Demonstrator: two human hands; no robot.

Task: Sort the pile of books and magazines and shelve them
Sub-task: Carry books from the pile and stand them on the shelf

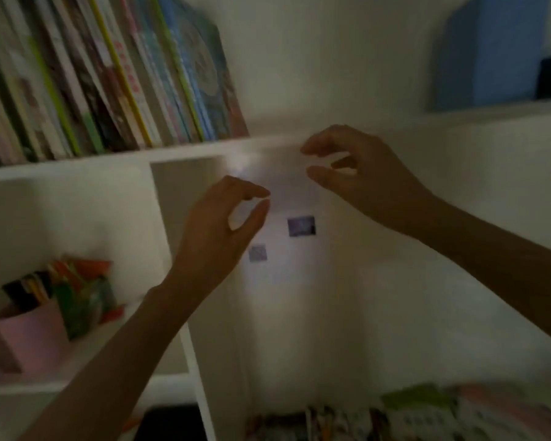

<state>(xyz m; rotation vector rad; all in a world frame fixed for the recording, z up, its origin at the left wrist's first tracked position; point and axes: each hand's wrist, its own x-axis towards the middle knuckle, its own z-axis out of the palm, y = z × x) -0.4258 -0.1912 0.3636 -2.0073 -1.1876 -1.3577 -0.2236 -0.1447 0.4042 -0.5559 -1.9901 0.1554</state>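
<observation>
The view is dim and blurred. A row of thin books (109, 74) leans to the left on the upper white shelf (77, 162). My left hand (217, 230) is raised below the shelf edge, thumb and forefinger curved toward each other with nothing between them. To the right and slightly higher, my right hand (360, 173) has loosely curved fingers and is empty. More books and magazines (427, 412) lie at the bottom right.
A white upright panel (299, 313) behind my hands carries two small dark stickers (301, 226). A pink box (29, 338) with colourful booklets (83, 297) stands in the lower left compartment. A blue holder (490, 52) stands on the upper shelf at the right.
</observation>
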